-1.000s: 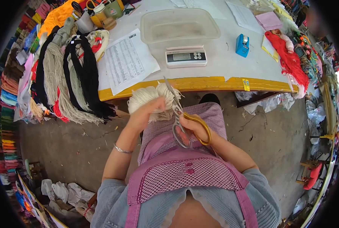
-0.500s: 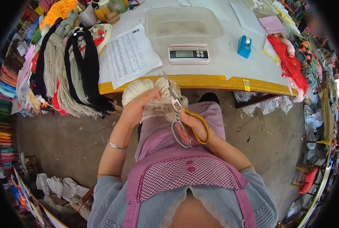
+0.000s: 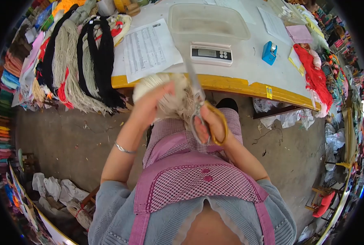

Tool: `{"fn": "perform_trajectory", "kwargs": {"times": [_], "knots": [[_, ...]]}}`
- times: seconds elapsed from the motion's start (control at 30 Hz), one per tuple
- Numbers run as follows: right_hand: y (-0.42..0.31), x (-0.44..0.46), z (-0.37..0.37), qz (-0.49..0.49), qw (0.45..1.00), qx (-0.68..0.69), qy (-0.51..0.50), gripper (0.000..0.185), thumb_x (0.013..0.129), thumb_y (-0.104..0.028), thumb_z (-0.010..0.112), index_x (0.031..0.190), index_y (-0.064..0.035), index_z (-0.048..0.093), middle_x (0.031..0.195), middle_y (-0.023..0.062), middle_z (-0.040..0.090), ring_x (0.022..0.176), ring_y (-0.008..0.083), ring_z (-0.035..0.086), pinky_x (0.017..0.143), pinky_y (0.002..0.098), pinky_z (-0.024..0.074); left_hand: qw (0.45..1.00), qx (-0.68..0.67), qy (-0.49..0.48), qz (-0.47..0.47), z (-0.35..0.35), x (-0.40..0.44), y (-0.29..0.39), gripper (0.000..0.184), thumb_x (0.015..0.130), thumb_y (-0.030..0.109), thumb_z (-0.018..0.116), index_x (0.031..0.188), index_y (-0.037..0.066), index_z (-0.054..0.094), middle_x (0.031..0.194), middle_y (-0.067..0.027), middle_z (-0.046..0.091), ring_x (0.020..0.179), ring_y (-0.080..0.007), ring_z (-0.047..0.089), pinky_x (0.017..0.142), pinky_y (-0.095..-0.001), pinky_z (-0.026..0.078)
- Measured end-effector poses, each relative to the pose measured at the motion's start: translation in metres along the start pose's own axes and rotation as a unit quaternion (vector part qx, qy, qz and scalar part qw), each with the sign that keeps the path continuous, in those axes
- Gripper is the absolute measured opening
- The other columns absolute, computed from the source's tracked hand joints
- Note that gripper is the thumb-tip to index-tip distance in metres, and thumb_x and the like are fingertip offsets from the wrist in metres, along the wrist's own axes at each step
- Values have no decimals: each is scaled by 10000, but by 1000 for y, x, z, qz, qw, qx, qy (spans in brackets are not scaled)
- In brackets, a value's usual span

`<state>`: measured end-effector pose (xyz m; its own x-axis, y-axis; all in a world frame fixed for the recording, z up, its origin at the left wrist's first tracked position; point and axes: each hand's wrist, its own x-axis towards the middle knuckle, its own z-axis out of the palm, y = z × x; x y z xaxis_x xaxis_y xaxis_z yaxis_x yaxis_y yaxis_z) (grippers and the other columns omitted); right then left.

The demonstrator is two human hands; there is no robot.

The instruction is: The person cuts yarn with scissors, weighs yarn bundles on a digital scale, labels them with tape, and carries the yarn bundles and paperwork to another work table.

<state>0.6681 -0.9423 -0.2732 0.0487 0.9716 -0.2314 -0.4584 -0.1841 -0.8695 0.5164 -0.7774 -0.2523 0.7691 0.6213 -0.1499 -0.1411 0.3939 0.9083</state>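
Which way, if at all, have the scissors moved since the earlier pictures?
Yes: the scissors now reach farther past the table's yellow edge, their blurred tip closer to the white scale in this view.

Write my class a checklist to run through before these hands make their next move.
1. Left hand has the white yarn: ok, it grasps the bundle.
2. Right hand has the scissors: ok, held by the handles.
3. Blades safely away from the left fingers: cannot tell; they look apart, but blur and the single view hide depth.
4. Yarn off the scale: ok, the bundle is at the table's near edge.
5. Scale reading legible: cannot tell; any digits are too small.
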Motion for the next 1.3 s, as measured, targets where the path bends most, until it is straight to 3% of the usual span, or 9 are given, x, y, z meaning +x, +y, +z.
{"fn": "perform_trajectory", "kwargs": {"times": [0.13,0.27,0.37,0.47,0.6,0.67,0.7,0.87,1.3], "knots": [[-7,15,-26,-47,984,117,-125,502,978,-535,333,997,-63,502,840,143,613,715,222,632,670,381,544,974,-197,-49,105,20,1,50,296,997,281,431,797,79,513,1165,-130,611,1135,-251,558,945,-361,454],[-31,38,-1,76,950,273,-129,766,944,-615,311,1342,30,423,1262,154,559,1109,260,577,918,344,466,938,-225,-178,-194,85,-21,-10,145,882,165,616,943,34,605,1025,-106,638,915,-211,644,826,-356,518],[-56,35,-6,17,959,168,-228,759,904,-561,408,1293,90,437,1219,213,565,1021,271,603,896,372,476,880,59,-430,-192,86,-8,-48,436,794,318,752,1107,52,608,1146,-75,617,1085,-194,576,956,-328,444],[-59,21,-30,-58,993,48,-87,716,882,-483,428,1296,102,428,1157,203,594,982,257,615,880,344,469,860,374,-348,14,41,24,-50,952,591,427,880,1360,72,446,1349,-68,484,1310,-212,370,1134,-342,210],[-58,2,-47,-156,986,-32,-47,514,920,-397,508,1214,25,501,1105,145,600,992,208,589,885,331,454,906,326,-198,181,28,33,0,969,784,469,729,1509,163,164,1484,-125,339,1366,-236,317,1136,-372,227],[-61,4,-44,-165,975,-139,44,578,892,-510,572,1178,-12,501,1035,134,610,981,188,589,873,319,451,920,-266,-209,198,43,28,11,729,929,516,494,1512,248,149,1503,-168,289,1368,-299,320,1132,-413,241],[-56,4,-55,-179,960,-207,56,579,882,-533,575,1133,-17,506,964,111,609,946,177,595,826,305,456,915,-336,-142,172,51,22,23,576,986,515,319,1498,292,179,1497,-186,291,1363,-351,320,1130,-444,249],[-47,-26,-35,-71,970,-220,-73,688,832,-712,485,834,-26,542,654,37,567,533,129,566,576,251,427,902,-388,-45,183,53,28,27,482,1015,436,281,1462,257,261,1496,-204,282,1359,-346,327,1124,-455,268],[-27,-29,-34,10,971,-204,-121,579,840,-592,602,702,-40,498,512,20,517,412,85,498,408,219,379,885,-439,-82,133,57,30,17,449,1023,380,295,1445,228,289,1493,-220,277,1368,-347,312,1132,-460,257]]}}
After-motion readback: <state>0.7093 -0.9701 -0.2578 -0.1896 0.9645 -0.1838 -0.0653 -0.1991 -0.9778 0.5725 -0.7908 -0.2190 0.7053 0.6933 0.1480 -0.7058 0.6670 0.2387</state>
